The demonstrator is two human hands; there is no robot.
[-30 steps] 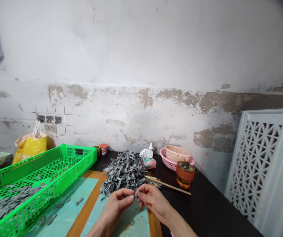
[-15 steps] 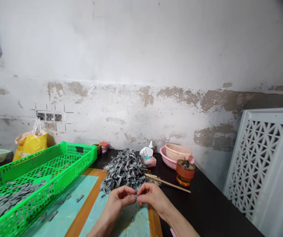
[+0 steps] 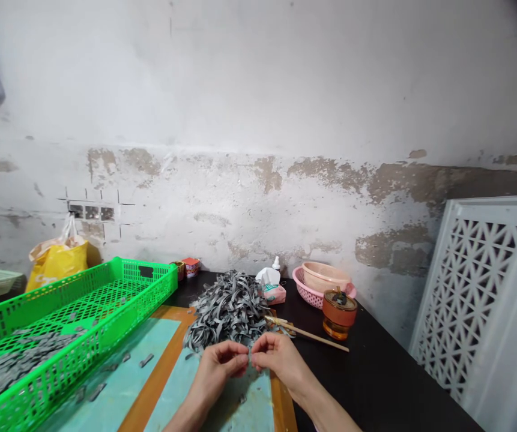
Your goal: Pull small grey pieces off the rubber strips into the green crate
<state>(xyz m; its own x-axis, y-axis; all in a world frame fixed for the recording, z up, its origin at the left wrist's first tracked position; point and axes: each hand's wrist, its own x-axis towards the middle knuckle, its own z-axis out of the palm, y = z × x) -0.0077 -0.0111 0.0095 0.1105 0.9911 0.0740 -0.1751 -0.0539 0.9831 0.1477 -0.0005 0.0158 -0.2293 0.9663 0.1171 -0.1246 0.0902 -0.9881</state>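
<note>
My left hand [image 3: 222, 367] and my right hand [image 3: 277, 360] meet fingertip to fingertip over the pale green mat [image 3: 181, 390]. Both are pinched closed on something too small to make out between them. Just behind them lies a heap of grey strips [image 3: 231, 309] on the black table. To the left, a green mesh crate [image 3: 118, 312] holds many short grey pieces [image 3: 19, 363]. A few similar grey pieces [image 3: 146, 360] lie on the mat beside the crate.
A wooden stick [image 3: 316, 338] lies right of the heap. Behind it stand an amber jar [image 3: 339, 315], pink baskets [image 3: 310, 294], a tissue pack [image 3: 274, 293] and a white bottle [image 3: 276, 264]. A yellow bag [image 3: 60, 264] sits behind the crate. A white lattice panel [image 3: 469, 300] stands at right.
My hands have shifted very slightly, with the fingertips still together. The heap, the crate and the other objects stay where they were.
</note>
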